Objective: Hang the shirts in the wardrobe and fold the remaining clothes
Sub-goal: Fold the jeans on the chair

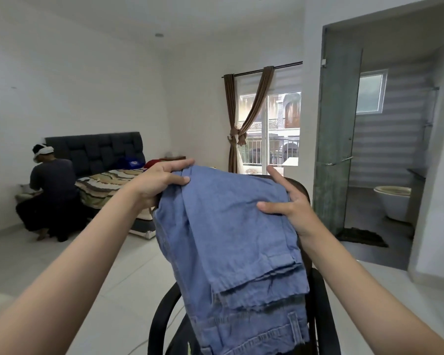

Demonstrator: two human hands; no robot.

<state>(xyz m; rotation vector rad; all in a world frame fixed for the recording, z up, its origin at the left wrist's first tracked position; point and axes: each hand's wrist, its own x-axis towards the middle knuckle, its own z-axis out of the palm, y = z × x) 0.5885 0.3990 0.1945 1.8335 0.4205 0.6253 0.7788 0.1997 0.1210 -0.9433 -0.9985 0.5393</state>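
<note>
Both forearms enter from the lower corners and converge on a pair of blue denim jeans [231, 242], held up in front of the wearer over a black chair [162, 313]. Left hand [159, 183]: thumb and fingers closed in a pinch on the upper left corner of the fold, the cloth bunched between them. Right hand [290, 203]: thumb pressed on the front face, the other fingers spread and partly open along the upper right edge, so the garment is clamped at that corner rather than bunched in a fist. The jeans are doubled over at the top, with frayed hems lying in layers at mid-height and a waistband with belt loop hanging lowest; holding the two top corners apart keeps the fold square and lets the layers hang flat, which suggests the folding step of the task is in hand.

Cut off or unclear: the bottom of the jeans and the chair seat leave the frame, so whether the cloth rests on the chair cannot be told. No wardrobe and no shirts are in view. In the background a second person [51, 190] crouches beside a bed [108, 185], what they handle being hidden by their body; a glass door [336, 139] stands before a bathroom.
</note>
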